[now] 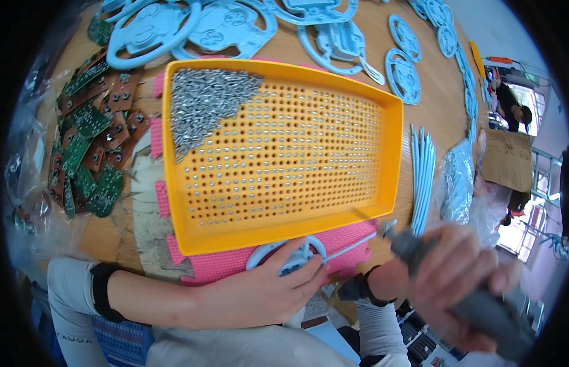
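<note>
Lying across the near edge of the desk (pixel 431 116), the left forearm is bent inward, and the left hand (pixel 266 293) is pressed down on a light blue wheel-shaped plastic part (pixel 290 254), its fingers curled over the rim so that the part is gripped against a pink mat (pixel 351 241). The part is placed just in front of the near rim of an orange perforated tray (pixel 394 153), at the middle of the desk's near edge. The right hand (pixel 461 281) is raised at the near right corner and clenched around the grey handle of an electric screwdriver (pixel 480 306); the tool is tilted, with its tip directed toward the blue part and the tray's near right corner. A heap of small silver screws (pixel 202 101) is piled in the far left corner of the tray, and single screws are seated in many of its holes. Green and brown circuit boards (pixel 92 147) are spread along the left edge of the desk. More light blue wheel parts (pixel 229 27) are laid along the far edge, and a bundle of thin blue rods (pixel 422 171) is set beside the tray's right side.
</note>
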{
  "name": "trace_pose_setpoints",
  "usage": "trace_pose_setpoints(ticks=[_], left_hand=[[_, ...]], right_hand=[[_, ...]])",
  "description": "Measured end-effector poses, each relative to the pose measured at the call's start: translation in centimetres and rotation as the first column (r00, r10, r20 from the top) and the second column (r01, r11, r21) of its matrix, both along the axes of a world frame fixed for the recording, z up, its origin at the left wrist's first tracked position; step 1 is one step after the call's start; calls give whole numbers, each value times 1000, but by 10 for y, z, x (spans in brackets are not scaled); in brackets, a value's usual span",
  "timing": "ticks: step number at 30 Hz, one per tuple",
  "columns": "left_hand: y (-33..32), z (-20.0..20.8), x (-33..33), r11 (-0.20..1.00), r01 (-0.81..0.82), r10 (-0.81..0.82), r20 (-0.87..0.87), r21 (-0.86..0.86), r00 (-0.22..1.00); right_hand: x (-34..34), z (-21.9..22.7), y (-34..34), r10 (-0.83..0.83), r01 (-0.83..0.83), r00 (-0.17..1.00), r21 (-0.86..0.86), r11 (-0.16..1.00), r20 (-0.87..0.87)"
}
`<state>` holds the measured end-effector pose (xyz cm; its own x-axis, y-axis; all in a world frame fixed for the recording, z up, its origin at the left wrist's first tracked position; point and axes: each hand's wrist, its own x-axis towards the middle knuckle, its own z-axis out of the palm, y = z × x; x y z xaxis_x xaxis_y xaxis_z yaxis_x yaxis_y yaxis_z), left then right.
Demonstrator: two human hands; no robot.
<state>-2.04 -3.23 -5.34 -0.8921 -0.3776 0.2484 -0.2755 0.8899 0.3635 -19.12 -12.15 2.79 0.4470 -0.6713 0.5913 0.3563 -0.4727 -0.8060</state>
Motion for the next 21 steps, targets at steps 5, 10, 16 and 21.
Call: trace_pose_setpoints(ticks=[5, 10, 16, 21], left_hand=[[2, -3, 3, 998, 25, -24, -8, 49, 1000], [5, -4, -2, 997, -4, 9, -62, 72, 998], [12, -9, -6, 993, -116, 118, -89, 27, 989], [11, -8, 0, 992, -122, 121, -85, -10, 989]], right_hand=[[28, 0, 18, 204, -206, 976, 27, 978, 74], [30, 3, 27, 234, -224, 970, 130, 966, -64], [17, -15, 19, 416, -406, 905, 110, 907, -90], [28, -14, 22, 395, -381, 907, 116, 917, -147]])
